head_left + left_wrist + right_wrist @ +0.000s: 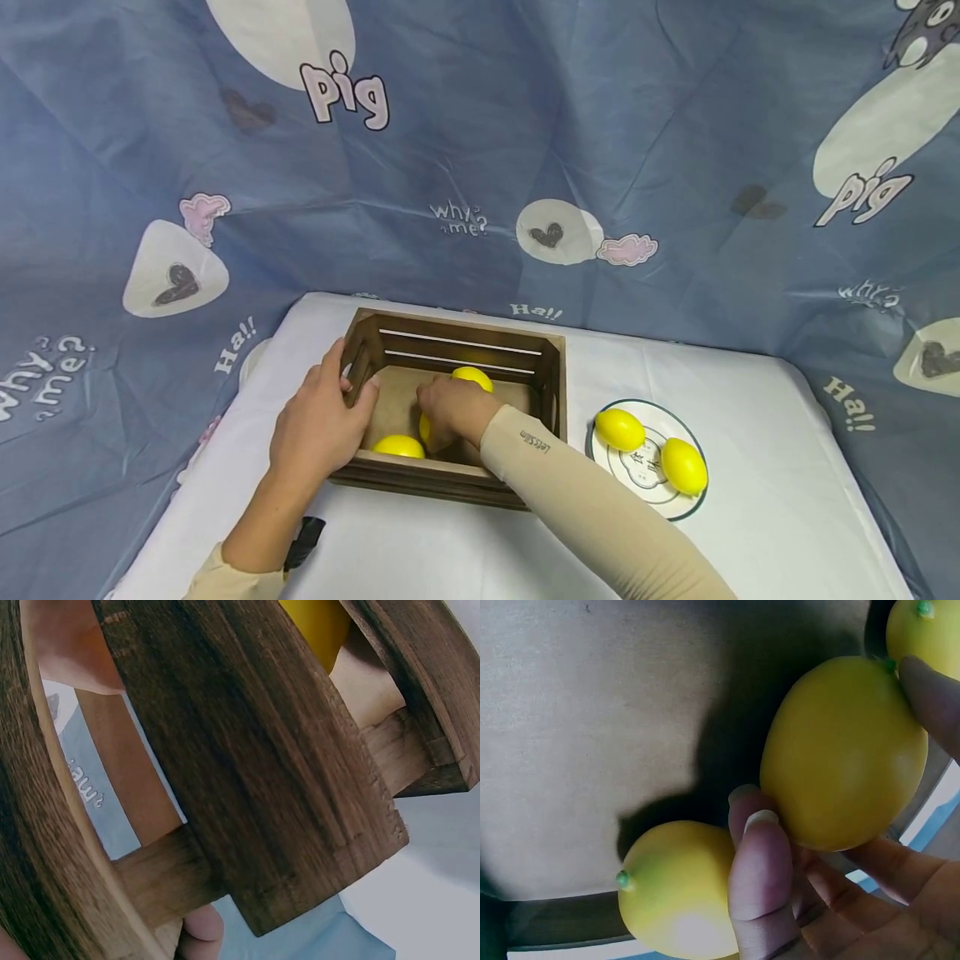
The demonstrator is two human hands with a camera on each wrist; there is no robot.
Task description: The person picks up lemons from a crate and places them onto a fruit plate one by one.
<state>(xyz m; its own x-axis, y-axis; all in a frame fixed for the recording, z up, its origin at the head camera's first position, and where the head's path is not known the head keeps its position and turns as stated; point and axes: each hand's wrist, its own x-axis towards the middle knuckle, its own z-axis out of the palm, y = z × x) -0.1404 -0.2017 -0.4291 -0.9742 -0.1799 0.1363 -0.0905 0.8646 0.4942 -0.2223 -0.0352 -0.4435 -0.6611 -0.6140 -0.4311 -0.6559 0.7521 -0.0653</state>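
Note:
A dark wooden slatted crate (427, 486) stands on the white-covered table. My left hand (318, 423) grips its left end, thumb over the inside and fingers outside; in the left wrist view a fingertip (201, 930) shows below the slats. Inside the crate, my right hand (459, 410) holds a yellow lemon (840, 757) between thumb and fingers, largely covered by the hand in the head view. One lemon (398, 446) lies by the front board, close to the right fingers. Another lemon (472, 378) sits farther back, just beyond the right hand.
Right of the crate, a white plate (651, 500) with a dark rim carries two lemons, one on its left (619, 429) and one on its right (683, 467). Blue printed cloth (480, 150) hangs behind the table (765, 467). My right forearm crosses the crate's front edge.

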